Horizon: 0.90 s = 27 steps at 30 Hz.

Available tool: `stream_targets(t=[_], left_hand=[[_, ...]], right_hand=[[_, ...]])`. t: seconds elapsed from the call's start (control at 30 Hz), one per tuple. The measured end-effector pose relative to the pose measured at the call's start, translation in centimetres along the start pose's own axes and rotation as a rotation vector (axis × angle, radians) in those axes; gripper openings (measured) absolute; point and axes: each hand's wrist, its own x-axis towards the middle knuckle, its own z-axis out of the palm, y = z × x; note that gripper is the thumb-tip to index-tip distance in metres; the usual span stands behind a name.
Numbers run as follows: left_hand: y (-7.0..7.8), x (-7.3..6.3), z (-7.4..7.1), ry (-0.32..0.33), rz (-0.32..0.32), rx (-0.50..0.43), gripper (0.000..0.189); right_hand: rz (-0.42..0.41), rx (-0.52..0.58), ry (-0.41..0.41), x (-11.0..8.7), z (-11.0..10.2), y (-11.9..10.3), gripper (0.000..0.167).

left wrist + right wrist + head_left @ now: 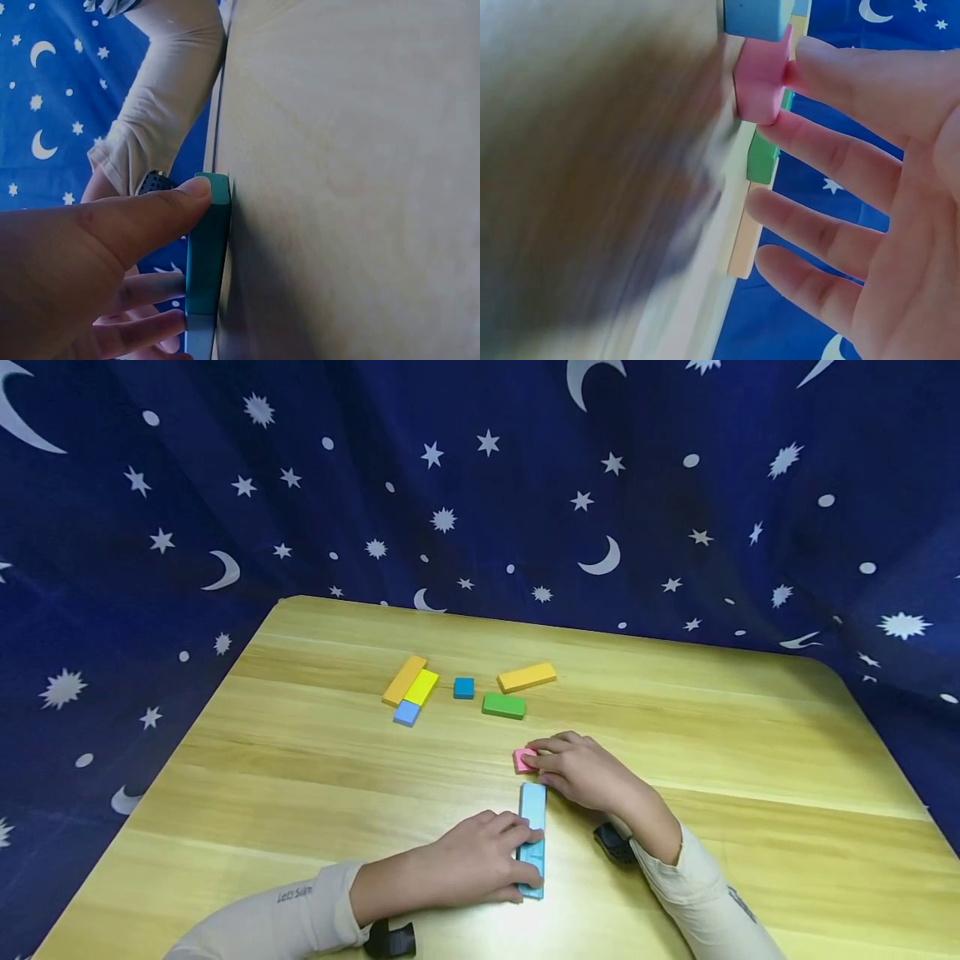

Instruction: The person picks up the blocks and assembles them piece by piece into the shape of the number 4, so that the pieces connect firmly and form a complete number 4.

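A teal block (pixel 207 255) and a light blue block (pixel 533 802) lie end to end in a row running away from me. My left hand (pixel 472 860) reaches over the row from the left; its thumb is at the teal block's near end and its other fingertips are farther along. Just beyond the row's far end sits a small pink block (pixel 523 761). My right hand (pixel 588 772) holds it from the right, one fingertip on its top and another at its side, as the right wrist view shows. That hand's outer two fingers are stretched out, off the block.
Farther back lie a green block (pixel 503 706), an orange block (pixel 527 677) and a small dark blue block (pixel 463 687). To their left, another orange block (pixel 404 680), a yellow block (pixel 421 688) and a periwinkle block (pixel 407 713) are grouped together. A star-patterned curtain (pixel 480 485) hangs behind the wooden table (pixel 300 760).
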Motion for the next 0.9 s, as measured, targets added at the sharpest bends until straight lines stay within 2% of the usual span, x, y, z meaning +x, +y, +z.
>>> stream_targets(t=[0.13, 0.47, 0.9], left_hand=[[-0.1, 0.1, -0.1, -0.002, -0.003, -0.003, 0.026], [-0.1, 0.1, -0.1, -0.002, -0.005, -0.008, 0.026], [-0.3, 0.4, -0.1, 0.022, -0.002, -0.057, 0.025]], right_hand=[[0.024, 0.000, -0.017, -0.6, -0.4, -0.1, 0.028], [0.003, 0.008, 0.008, -1.4, 0.0, 0.0, 0.027], [0.026, 0.030, -0.048, -1.5, -0.1, -0.3, 0.030]])
